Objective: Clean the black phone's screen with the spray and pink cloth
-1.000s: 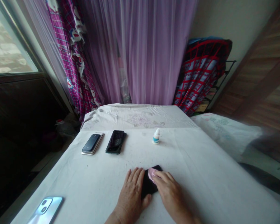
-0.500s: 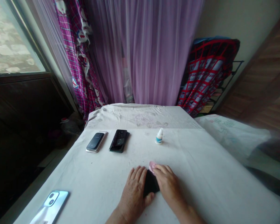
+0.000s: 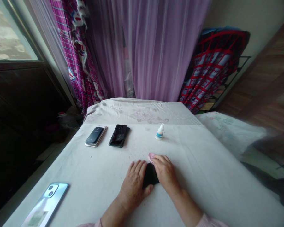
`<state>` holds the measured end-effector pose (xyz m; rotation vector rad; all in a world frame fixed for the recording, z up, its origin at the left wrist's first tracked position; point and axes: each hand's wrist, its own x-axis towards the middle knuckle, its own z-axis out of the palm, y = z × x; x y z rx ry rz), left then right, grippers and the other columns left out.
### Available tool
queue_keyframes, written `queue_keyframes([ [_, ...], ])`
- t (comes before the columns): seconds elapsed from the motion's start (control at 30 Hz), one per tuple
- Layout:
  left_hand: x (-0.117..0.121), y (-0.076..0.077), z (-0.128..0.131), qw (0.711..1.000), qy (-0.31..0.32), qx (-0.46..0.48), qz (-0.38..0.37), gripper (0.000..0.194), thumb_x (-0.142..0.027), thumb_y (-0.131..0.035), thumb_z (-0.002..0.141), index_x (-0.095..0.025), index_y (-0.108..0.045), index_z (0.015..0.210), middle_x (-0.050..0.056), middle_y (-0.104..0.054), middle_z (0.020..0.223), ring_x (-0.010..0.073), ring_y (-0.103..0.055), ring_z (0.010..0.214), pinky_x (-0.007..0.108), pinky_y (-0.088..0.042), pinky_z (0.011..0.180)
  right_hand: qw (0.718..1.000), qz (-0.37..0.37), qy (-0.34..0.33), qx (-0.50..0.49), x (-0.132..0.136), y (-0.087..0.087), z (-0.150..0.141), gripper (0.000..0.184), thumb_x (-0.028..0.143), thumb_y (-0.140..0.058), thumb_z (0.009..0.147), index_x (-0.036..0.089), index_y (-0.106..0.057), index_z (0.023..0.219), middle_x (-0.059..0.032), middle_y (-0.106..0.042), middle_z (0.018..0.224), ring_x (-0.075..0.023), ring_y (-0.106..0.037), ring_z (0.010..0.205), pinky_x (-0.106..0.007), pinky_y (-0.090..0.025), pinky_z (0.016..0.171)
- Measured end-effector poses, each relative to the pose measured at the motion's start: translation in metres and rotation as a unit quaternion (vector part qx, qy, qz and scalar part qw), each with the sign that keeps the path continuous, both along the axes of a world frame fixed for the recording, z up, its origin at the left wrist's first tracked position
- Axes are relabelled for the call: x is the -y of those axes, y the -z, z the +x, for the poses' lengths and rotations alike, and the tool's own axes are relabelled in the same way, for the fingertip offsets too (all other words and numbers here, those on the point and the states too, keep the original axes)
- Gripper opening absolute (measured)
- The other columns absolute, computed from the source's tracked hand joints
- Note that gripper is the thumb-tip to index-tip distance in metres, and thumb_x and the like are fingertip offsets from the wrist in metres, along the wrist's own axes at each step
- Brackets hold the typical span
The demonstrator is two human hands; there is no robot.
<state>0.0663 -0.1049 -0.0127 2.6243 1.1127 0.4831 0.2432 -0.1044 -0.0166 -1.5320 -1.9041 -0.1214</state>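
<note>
A black phone (image 3: pixel 150 176) lies flat on the white-covered table, partly hidden by both hands. My left hand (image 3: pixel 135 179) holds it in place from the left, fingers along its left side and thumb across its lower edge. Pinched in the fingers of my right hand (image 3: pixel 165 170) is a small pink cloth (image 3: pixel 150 157), at the phone's upper edge. The heel of that hand covers the phone's right side. Beyond the hands stands a small white spray bottle (image 3: pixel 160 132) with a blue label.
Back left lie two stacks of phones, one topped by a dark blue phone (image 3: pixel 94 136), the other by a glossy black phone (image 3: pixel 118 135). A light blue phone (image 3: pixel 46 205) lies near the left edge. Purple curtains (image 3: pixel 156 50) hang behind the table (image 3: pixel 191 157).
The whole view has shifted, so the table and everything on it appear higher. Both hands stay at the black phone, the pink cloth still at its upper edge.
</note>
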Motion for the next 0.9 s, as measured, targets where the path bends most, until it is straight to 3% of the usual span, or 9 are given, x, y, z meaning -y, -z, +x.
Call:
queue_keyframes([
  [0.27, -0.001, 0.011, -0.002, 1.0, 0.006, 0.022, 0.016, 0.069, -0.037, -0.062, 0.083, -0.013, -0.035, 0.142, 0.017, -0.047, 0.143, 0.0319, -0.039, 0.136, 0.055, -0.03, 0.112, 0.998, 0.006, -0.062, -0.03, 0.053, -0.005, 0.002, 0.031, 0.013, -0.042, 0.096, 0.022, -0.068, 0.11, -0.0073, -0.07, 0.1, -0.018, -0.063, 0.095, -0.031, -0.055, 0.083],
  [0.6, -0.003, 0.007, -0.001, 0.999, 0.009, 0.031, 0.011, 0.069, -0.039, -0.062, 0.081, -0.015, -0.037, 0.141, 0.017, -0.05, 0.14, 0.0316, -0.042, 0.133, 0.055, -0.03, 0.111, 1.0, 0.005, -0.011, 0.026, 0.003, 0.0, 0.0, 0.026, 0.007, -0.046, 0.091, 0.019, -0.07, 0.089, -0.0075, -0.07, 0.092, -0.0205, -0.061, 0.083, -0.032, -0.053, 0.074],
  [0.9, -0.002, 0.008, 0.0, 1.0, 0.006, 0.016, 0.011, 0.069, -0.037, -0.063, 0.081, -0.012, -0.038, 0.14, 0.018, -0.048, 0.143, 0.0322, -0.041, 0.135, 0.055, -0.03, 0.111, 0.999, -0.008, -0.046, -0.027, 0.055, -0.003, -0.002, 0.028, 0.012, -0.044, 0.095, 0.021, -0.067, 0.109, -0.0067, -0.069, 0.102, -0.019, -0.062, 0.095, -0.031, -0.053, 0.084],
])
